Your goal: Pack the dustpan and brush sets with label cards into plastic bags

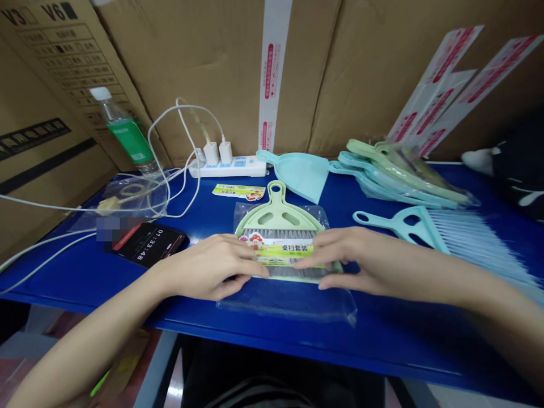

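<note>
A pale green dustpan and brush set point(278, 213) lies flat on the blue table in front of me, its handle pointing away. Grey bristles show behind a yellow and white label point(293, 248) printed with a mushroom. Clear plastic bag point(289, 300) surrounds the set, and its loose end spreads toward me. My left hand point(215, 266) is closed on the set's left edge, with fingers bent over the label's end. At the right edge, my right hand point(361, 258) grips the set, fingers over the label and thumb near the lower rim.
Behind the set are a loose label point(238, 191), a light blue dustpan point(300, 173) and a power strip point(233, 167). A blue brush point(429, 226) and bagged sets point(395, 175) lie right. A phone point(148, 243), cables and a bottle point(130, 139) occupy the left.
</note>
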Demonstrator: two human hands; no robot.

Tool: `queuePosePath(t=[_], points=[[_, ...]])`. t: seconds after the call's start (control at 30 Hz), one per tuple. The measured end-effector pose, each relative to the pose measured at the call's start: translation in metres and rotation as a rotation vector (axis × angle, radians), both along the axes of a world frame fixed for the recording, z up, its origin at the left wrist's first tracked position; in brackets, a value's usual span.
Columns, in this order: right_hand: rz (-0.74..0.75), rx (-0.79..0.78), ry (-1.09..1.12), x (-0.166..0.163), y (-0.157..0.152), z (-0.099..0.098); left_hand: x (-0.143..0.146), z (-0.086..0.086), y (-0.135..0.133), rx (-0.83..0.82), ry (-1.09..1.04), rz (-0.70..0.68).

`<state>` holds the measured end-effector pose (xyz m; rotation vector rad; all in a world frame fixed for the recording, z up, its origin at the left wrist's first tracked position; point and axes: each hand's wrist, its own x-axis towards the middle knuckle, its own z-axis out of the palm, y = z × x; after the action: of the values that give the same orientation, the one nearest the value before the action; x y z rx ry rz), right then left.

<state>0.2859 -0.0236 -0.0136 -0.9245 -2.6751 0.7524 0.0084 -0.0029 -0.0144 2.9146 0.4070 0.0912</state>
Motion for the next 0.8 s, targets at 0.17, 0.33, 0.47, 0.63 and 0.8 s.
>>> queuePosePath(t=[0.17, 0.33, 0.47, 0.63, 0.8], points=[[0.035, -0.019, -0.033, -0.012, -0.002, -0.003, -0.001, -0.001, 0.001, 0.004, -0.016, -0.02], [0.061, -0.066, -0.015, -0.013, -0.002, -0.005, -0.001, 0.0, 0.0, 0.026, -0.026, -0.026], [0.057, -0.053, -0.023, -0.015, -0.004, -0.002, 0.0, -0.002, -0.003, 0.054, -0.028, -0.026], [0.071, -0.015, -0.018, -0.017, -0.005, -0.001, 0.005, -0.005, -0.01, 0.07, 0.004, -0.004], [0.06, -0.001, -0.021, -0.017, -0.004, -0.002, 0.007, -0.006, -0.014, 0.094, 0.08, 0.038]])
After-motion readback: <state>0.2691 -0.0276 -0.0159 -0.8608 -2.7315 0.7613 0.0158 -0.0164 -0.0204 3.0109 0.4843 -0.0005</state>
